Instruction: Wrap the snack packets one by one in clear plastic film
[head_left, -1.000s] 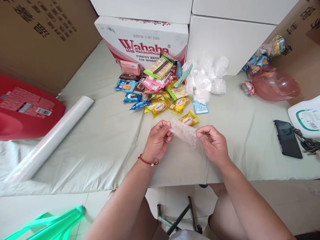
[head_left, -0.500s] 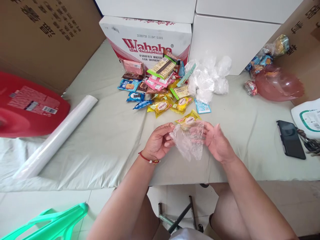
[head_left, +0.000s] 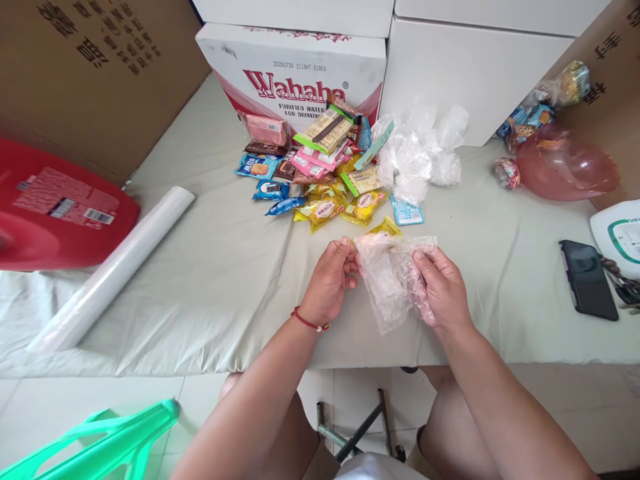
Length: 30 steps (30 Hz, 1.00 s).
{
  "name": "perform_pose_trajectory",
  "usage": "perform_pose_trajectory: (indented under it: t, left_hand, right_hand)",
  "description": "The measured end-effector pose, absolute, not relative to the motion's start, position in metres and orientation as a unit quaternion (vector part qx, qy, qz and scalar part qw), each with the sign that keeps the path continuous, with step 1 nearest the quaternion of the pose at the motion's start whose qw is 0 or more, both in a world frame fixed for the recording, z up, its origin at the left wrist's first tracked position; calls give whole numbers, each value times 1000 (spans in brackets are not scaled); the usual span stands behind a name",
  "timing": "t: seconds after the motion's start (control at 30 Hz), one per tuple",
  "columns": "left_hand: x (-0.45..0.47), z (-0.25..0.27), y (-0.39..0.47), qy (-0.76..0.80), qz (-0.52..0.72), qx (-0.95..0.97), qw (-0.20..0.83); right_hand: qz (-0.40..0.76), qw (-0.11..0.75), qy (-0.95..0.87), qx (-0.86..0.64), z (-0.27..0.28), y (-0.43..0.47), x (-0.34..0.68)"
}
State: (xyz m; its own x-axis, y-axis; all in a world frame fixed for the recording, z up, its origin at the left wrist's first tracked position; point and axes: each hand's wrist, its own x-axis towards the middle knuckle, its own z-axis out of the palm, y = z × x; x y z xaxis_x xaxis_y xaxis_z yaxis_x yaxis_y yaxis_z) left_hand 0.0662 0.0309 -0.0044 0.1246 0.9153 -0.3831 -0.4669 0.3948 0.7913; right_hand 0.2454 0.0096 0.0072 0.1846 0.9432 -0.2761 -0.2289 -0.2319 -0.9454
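Note:
A clear plastic bag [head_left: 387, 283] is stretched between my two hands above the near part of the table. My left hand [head_left: 333, 273] pinches its upper left edge with closed fingers. On the other side, my right hand [head_left: 443, 283] grips the bag with the thumb on top and the fingers behind it. Just beyond the bag lies a yellow snack packet [head_left: 387, 227], partly hidden by the plastic. Farther back is a pile of wrapped snacks [head_left: 325, 170], with yellow, blue, pink and brown packets. Crumpled clear bags [head_left: 423, 153] sit at the pile's right.
A white water carton [head_left: 295, 73] stands behind the snacks. At left are a red container [head_left: 65, 207] and a plastic roll [head_left: 117, 267]. To the right lie a pink transparent bowl [head_left: 565, 167], a phone [head_left: 589, 280] and a white bottle [head_left: 620, 233]. A green stool [head_left: 110, 440] stands below.
My right hand has closed on the bag's right side and turned inward. The bag is spread wider and shifted slightly right, covering more of the near yellow packet.

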Motion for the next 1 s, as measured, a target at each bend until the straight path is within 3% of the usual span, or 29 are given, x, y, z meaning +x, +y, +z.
perform_pose_trajectory:
  t: [0.2, 0.47, 0.7, 0.87, 1.0]
  left_hand:
    - [75, -10, 26, 418, 476, 328, 701]
    - [75, -13, 28, 407, 485, 219, 742]
    - [77, -18, 24, 522, 550, 344, 554]
    - [82, -17, 23, 434, 509, 316, 673]
    - [84, -18, 27, 428, 542, 281, 666]
  right_hand:
    - [564, 570, -257, -539, 8, 12, 249]
    - [700, 494, -162, -489, 2, 21, 263]
    - [685, 517, -194, -475, 10, 15, 253]
    - [700, 496, -236, -456, 12, 7, 240]
    - [714, 476, -238, -455, 8, 4, 235]
